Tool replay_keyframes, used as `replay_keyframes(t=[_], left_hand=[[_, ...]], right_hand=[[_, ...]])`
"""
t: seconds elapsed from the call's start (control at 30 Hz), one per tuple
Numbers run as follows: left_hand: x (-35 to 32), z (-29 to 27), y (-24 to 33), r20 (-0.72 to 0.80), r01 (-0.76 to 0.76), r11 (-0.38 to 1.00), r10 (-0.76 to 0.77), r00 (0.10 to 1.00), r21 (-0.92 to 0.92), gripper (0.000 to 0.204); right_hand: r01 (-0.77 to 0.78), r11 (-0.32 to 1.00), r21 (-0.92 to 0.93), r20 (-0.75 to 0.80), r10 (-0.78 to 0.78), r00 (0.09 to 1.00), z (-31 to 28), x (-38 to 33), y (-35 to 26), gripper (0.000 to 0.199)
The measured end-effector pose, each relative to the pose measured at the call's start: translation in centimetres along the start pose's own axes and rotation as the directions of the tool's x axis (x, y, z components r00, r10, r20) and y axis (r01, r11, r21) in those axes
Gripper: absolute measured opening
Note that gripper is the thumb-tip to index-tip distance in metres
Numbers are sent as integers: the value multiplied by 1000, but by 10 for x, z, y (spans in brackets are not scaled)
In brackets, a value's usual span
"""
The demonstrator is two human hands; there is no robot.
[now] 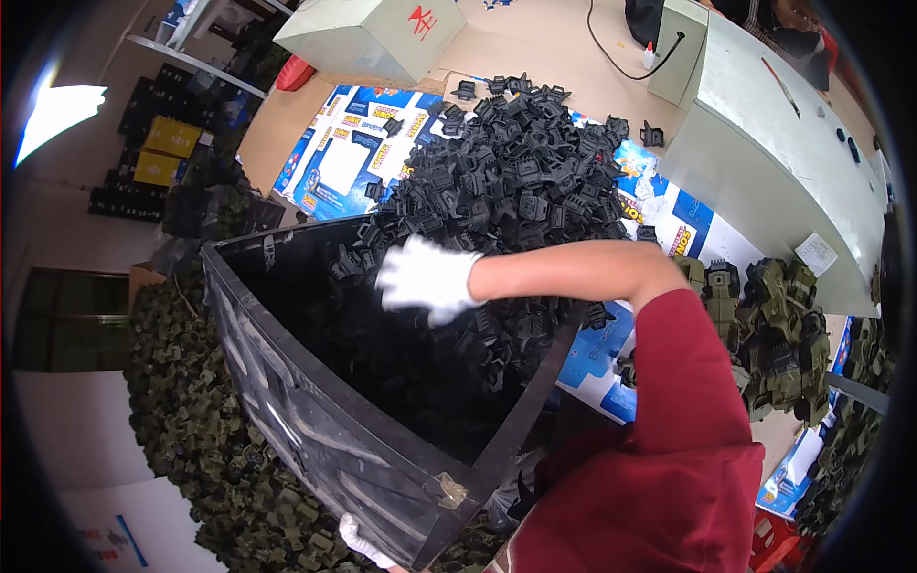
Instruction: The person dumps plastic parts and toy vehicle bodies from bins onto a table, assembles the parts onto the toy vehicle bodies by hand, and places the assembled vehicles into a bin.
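A large black plastic crate (315,406) is tilted against the work table. Many small black moulded plastic parts (521,162) are heaped on the table and run down over the crate's far edge into its dark inside. My right hand (425,279), in a white glove, is over the crate's mouth beside the parts. Its fingers look spread and a little blurred, with nothing visible in them. At the lower edge my left hand (361,541), also gloved in white, grips the crate's outer side low down; some of its fingers are hidden.
Blue printed cardboard (334,153) lies under the heap. Light grey metal housings (373,38) (764,124) stand behind and at the right. Olive-green toy-like vehicles (778,325) are piled at the right. A large mound of green parts (191,401) lies left of the crate.
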State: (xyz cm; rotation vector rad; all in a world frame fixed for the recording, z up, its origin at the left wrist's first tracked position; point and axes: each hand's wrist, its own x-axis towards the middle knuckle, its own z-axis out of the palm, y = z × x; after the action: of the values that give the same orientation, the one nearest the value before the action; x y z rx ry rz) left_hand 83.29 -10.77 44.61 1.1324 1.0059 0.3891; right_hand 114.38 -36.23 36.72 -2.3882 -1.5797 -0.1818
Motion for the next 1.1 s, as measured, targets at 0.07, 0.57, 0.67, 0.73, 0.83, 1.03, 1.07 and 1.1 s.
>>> replay_keyframes(t=[0.07, 0.57, 0.67, 0.73, 0.83, 1.03, 1.07, 1.1], left_hand=[[4, 7, -2, 52, 13, 1000, -13, 999, -11, 53], [-2, -29, -12, 243, 88, 972, -33, 969, -217, 73], [-15, -37, -14, 272, 91, 958, -15, 962, -270, 78], [-5, -36, -17, 303, 108, 961, -27, 953, -255, 79], [-3, -39, -17, 287, 84, 970, -15, 958, -227, 80], [8, -51, -17, 319, 117, 969, -43, 947, -217, 75], [9, -50, -15, 345, 139, 963, -53, 937, -232, 72], [9, -49, -15, 367, 157, 956, -57, 928, -247, 69]], right_hand=[[147, 986, 73, -243, -126, 962, 75, 7, 6, 67], [-371, 929, -2, 13, 371, 929, 2, -14, 59, 44], [-514, 857, 24, -102, 514, 852, -14, -27, 77, 31], [-700, 706, -109, -94, 693, 714, -21, -59, 103, 32], [-798, 543, -262, -254, 759, 600, -33, -83, 117, 40], [-541, 584, 605, 19, 669, 743, -121, -39, 5, 43], [-369, 244, 897, 146, 624, 768, -129, -27, -16, 53], [-373, -2, 928, 350, 355, 867, -144, -14, -34, 55]])
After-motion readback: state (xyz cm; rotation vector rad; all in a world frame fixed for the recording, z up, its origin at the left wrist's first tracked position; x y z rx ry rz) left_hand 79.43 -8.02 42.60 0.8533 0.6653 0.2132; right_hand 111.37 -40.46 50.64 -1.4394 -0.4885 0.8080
